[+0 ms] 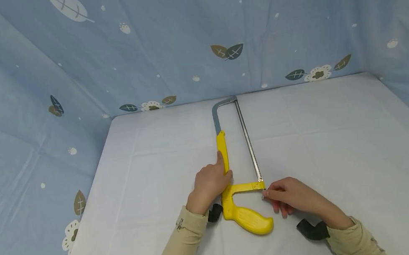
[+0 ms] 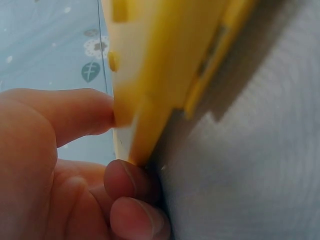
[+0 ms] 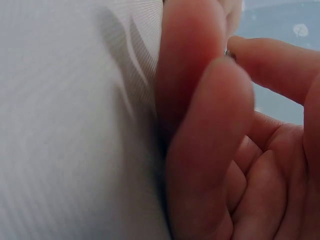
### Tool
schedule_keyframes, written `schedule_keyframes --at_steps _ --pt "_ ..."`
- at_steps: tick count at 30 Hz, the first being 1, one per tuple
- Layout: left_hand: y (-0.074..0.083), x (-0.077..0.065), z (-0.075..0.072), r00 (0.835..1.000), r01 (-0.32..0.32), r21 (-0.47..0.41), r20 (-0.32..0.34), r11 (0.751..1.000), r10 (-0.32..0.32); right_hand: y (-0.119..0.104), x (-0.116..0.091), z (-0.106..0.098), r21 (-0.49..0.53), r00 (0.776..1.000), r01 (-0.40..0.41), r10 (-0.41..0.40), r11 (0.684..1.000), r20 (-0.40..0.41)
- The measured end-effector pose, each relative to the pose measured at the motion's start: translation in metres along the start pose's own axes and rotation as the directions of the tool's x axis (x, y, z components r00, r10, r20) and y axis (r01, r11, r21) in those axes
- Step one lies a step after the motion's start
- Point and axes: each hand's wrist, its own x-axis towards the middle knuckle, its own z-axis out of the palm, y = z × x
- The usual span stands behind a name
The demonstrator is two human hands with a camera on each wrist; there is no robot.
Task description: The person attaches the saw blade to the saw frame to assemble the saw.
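White-covered table (image 1: 342, 137): hacksaw (image 1: 228, 200) lay mid-width, bow end near far edge, grip away from it. Probably stiff, moderately light; yellow handle (image 1: 253, 221) looked best hold, blade (image 1: 249, 143) likely brittle. Left hand (image 1: 209, 182) clamped yellow spine (image 1: 221, 143) ahead of handle; right hand (image 1: 293, 195) pinched small metal tensioner (image 1: 263, 195) beyond blade end.

Spread wide and a bit creased — a white cloth (image 1: 161, 149). Holds a yellow and gray saw (image 1: 228, 202), lying flat on its side — with the fat handle (image 1: 254, 221) near and the thin blade (image 1: 248, 139) at the right.
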Motion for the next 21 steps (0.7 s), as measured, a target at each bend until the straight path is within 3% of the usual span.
schedule_keyframes --at_steps 21 --pt "0.0011 -0.0032 -0.0023 1.0 -0.017 0.001 -0.01 1.0 0.017 0.0048 -0.0004 -0.0012 0.048 0.999 0.025 -0.023 0.999 -0.034"
